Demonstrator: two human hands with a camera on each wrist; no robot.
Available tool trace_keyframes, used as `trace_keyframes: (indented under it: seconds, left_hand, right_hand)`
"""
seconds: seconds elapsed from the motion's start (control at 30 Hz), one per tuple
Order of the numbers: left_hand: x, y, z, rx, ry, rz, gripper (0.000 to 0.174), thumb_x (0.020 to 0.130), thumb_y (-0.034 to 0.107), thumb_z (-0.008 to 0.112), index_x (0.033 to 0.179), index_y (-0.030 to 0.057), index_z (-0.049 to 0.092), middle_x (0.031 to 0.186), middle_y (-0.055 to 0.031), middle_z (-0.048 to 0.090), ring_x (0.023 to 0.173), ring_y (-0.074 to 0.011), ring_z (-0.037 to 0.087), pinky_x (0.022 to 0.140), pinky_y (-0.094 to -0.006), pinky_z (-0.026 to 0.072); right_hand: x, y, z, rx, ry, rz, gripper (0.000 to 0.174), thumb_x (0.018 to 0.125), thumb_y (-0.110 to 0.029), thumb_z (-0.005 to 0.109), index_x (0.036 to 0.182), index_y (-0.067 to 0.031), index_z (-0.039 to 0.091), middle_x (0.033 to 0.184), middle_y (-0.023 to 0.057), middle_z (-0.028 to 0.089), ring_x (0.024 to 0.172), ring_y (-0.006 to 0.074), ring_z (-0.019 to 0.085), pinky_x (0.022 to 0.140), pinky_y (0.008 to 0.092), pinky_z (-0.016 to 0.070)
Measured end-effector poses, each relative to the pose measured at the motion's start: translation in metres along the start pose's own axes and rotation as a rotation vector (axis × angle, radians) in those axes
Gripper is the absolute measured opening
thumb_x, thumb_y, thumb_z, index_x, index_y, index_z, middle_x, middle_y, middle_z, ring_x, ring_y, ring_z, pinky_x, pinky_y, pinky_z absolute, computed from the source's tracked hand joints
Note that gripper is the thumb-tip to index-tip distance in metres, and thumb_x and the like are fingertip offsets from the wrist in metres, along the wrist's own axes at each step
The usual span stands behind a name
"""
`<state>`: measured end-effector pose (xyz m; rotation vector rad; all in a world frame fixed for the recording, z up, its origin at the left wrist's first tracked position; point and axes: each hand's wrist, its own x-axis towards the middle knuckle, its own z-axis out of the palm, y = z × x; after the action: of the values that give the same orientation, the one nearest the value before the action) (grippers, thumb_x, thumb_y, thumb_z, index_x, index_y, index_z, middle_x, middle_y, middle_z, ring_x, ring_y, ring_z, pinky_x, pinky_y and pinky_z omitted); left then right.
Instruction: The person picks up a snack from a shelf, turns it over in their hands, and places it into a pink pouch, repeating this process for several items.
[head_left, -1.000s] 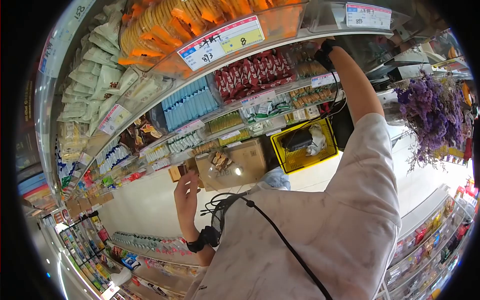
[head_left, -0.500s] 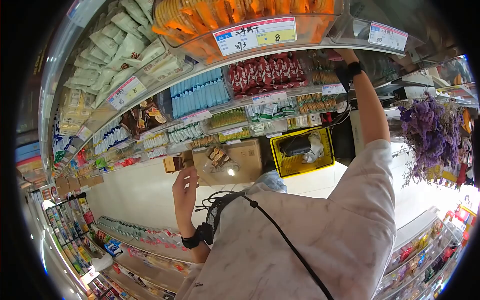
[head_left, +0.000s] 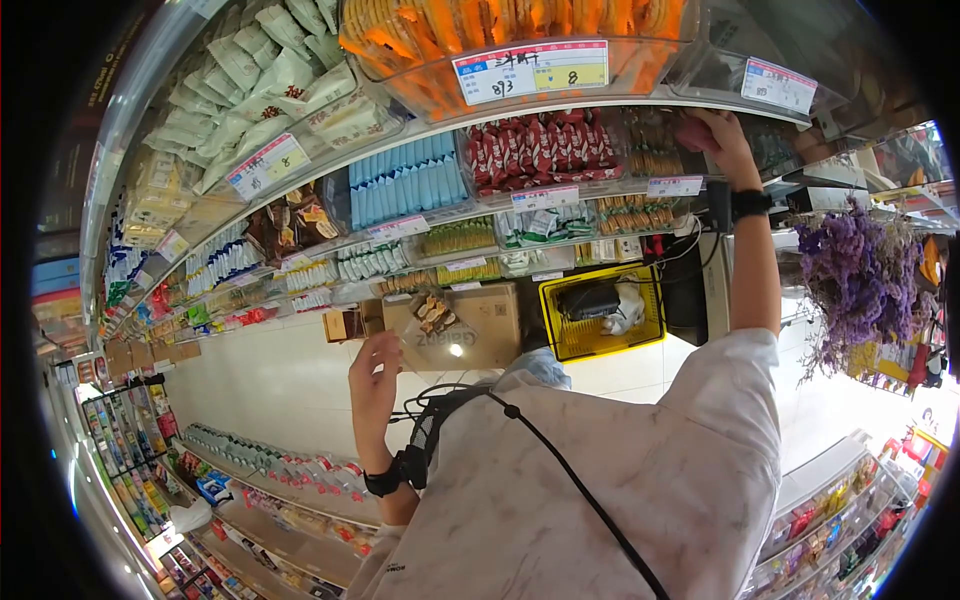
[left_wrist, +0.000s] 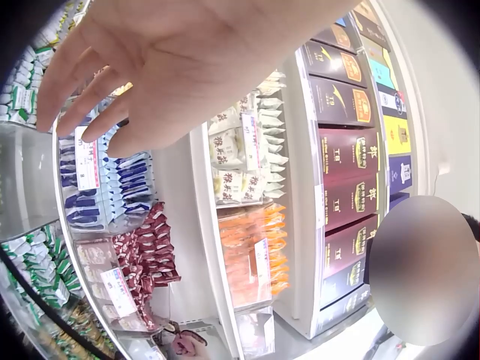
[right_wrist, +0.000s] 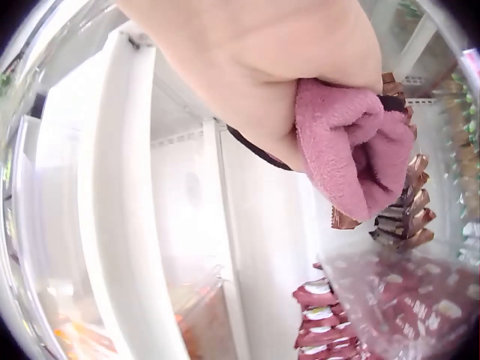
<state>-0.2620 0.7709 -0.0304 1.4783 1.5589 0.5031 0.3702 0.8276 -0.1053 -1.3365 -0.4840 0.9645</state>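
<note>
In the right wrist view my right hand (right_wrist: pixel 262 67) grips a bunched pink cloth (right_wrist: pixel 352 150), its fingers largely hidden behind the cloth. The head view has this right hand (head_left: pixel 728 145) at the shelf, right of the red packets (head_left: pixel 545 150) and below a price tag (head_left: pixel 778 87). My left hand (head_left: pixel 374 385) is raised with nothing in it, fingers relaxed, in front of a cardboard box (head_left: pixel 480 330). In the left wrist view the left hand (left_wrist: pixel 150 67) spreads its fingers before blue packets (left_wrist: pixel 105 191), seemingly without touching them.
A yellow basket (head_left: pixel 655 335) holding a dark item and a white bag stands on the floor. Purple dried flowers (head_left: pixel 858 270) hang at the right. Clear bins of orange-wrapped snacks (head_left: pixel 520 25) line the upper shelf. Another person's dark hair (left_wrist: pixel 472 232) shows in the left wrist view.
My right hand has come down and out from deeper in the shelf, and the pink cloth in it shows more. The left hand has hardly moved. The head view has shifted slightly.
</note>
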Motion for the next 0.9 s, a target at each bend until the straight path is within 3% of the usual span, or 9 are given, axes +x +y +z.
trace_keyframes:
  seconds: [0.13, 0.27, 0.37, 0.5, 0.57, 0.63, 0.73, 0.83, 0.9]
  left_hand:
    - [-0.005, -0.009, -0.006, 0.01, -0.045, -0.008, 0.032, 0.101, 0.023, 0.061, 0.122, -0.0006, 0.063, 0.111, -0.0074, 0.068, 0.096, -0.0143, 0.066, 0.077, -0.0285, 0.0561]
    - [-0.005, -0.017, -0.011, -0.126, -0.082, 0.035, 0.031, 0.101, 0.022, 0.062, 0.121, -0.0017, 0.062, 0.108, -0.0086, 0.07, 0.096, -0.0127, 0.066, 0.079, -0.0272, 0.054]
    - [-0.008, -0.024, -0.013, -0.293, -0.116, 0.129, 0.033, 0.102, 0.023, 0.061, 0.121, -0.0033, 0.062, 0.111, -0.0106, 0.071, 0.097, -0.0138, 0.067, 0.084, -0.0262, 0.0527]
    - [-0.008, -0.02, -0.019, -0.45, -0.376, 0.138, 0.032, 0.106, 0.022, 0.053, 0.124, -0.0027, 0.061, 0.116, -0.0114, 0.068, 0.107, -0.0168, 0.066, 0.092, -0.0284, 0.0532]
    - [-0.01, -0.012, -0.019, -0.576, -0.489, 0.155, 0.038, 0.107, 0.027, 0.048, 0.13, -0.0025, 0.056, 0.119, -0.0145, 0.066, 0.112, -0.0208, 0.065, 0.097, -0.0334, 0.0527]
    - [-0.011, -0.009, -0.014, -0.888, -0.602, 0.106, 0.046, 0.107, 0.033, 0.048, 0.137, -0.0015, 0.049, 0.123, -0.0175, 0.064, 0.116, -0.0253, 0.063, 0.099, -0.0368, 0.0518]
    - [-0.015, -0.002, -0.017, -1.34, -0.538, 0.181, 0.051, 0.106, 0.034, 0.051, 0.143, -0.0004, 0.042, 0.129, -0.0187, 0.061, 0.12, -0.0276, 0.061, 0.101, -0.0391, 0.0502]
    - [-0.015, -0.012, -0.034, -1.437, -0.364, 0.365, 0.049, 0.104, 0.029, 0.054, 0.142, 0.0001, 0.043, 0.131, -0.0163, 0.06, 0.122, -0.0254, 0.059, 0.102, -0.0378, 0.0489]
    - [-0.019, -0.019, -0.047, -1.241, -0.22, 0.438, 0.048, 0.104, 0.025, 0.055, 0.143, -0.0002, 0.042, 0.131, -0.015, 0.061, 0.122, -0.0235, 0.059, 0.103, -0.0369, 0.0477]
  right_hand:
    - [-0.069, -0.005, 0.006, 0.051, -0.032, 0.013, 0.025, 0.087, -0.004, 0.068, 0.112, 0.0005, 0.069, 0.096, 0.0105, 0.069, 0.086, 0.0216, 0.07, 0.072, 0.0385, 0.0632]
    - [-0.152, -0.002, 0.038, -0.098, 0.019, -0.176, 0.034, 0.086, -0.001, 0.069, 0.119, 0.0009, 0.068, 0.101, 0.0085, 0.07, 0.097, 0.0181, 0.067, 0.077, 0.031, 0.0582]
    - [-0.206, -0.004, 0.074, -0.043, 0.037, -0.12, 0.035, 0.085, 0.001, 0.07, 0.12, 0.0012, 0.067, 0.106, 0.0067, 0.07, 0.099, 0.017, 0.067, 0.083, 0.0258, 0.0503]
    - [-0.275, -0.016, 0.153, 0.003, -0.038, -0.077, 0.038, 0.084, 0.003, 0.071, 0.121, -0.0001, 0.066, 0.108, 0.0075, 0.07, 0.099, 0.0171, 0.067, 0.083, 0.0274, 0.0516]
    - [-0.3, -0.014, 0.195, -0.052, -0.178, -0.014, 0.036, 0.083, 0.002, 0.072, 0.118, -0.0025, 0.067, 0.107, 0.0055, 0.07, 0.097, 0.0154, 0.066, 0.083, 0.0278, 0.0515]
    - [-0.322, -0.003, 0.234, -0.142, -0.299, 0.027, 0.036, 0.082, 0.0, 0.072, 0.118, -0.0043, 0.068, 0.105, 0.0023, 0.069, 0.095, 0.0128, 0.064, 0.085, 0.0274, 0.0496]
    - [-0.353, 0.006, 0.3, -0.194, -0.613, 0.027, 0.04, 0.082, 0.0, 0.073, 0.121, -0.005, 0.066, 0.107, 0.0009, 0.067, 0.099, 0.0108, 0.061, 0.089, 0.0268, 0.0469]
    - [-0.366, 0.025, 0.332, -0.282, -0.68, 0.026, 0.039, 0.086, -0.001, 0.073, 0.124, -0.0036, 0.063, 0.108, 0.0012, 0.067, 0.1, 0.0107, 0.061, 0.089, 0.0267, 0.048]
    - [-0.367, 0.031, 0.345, -0.255, -0.656, 0.003, 0.037, 0.089, -0.004, 0.072, 0.124, -0.0014, 0.061, 0.109, 0.0023, 0.067, 0.098, 0.0108, 0.063, 0.087, 0.0265, 0.0493]
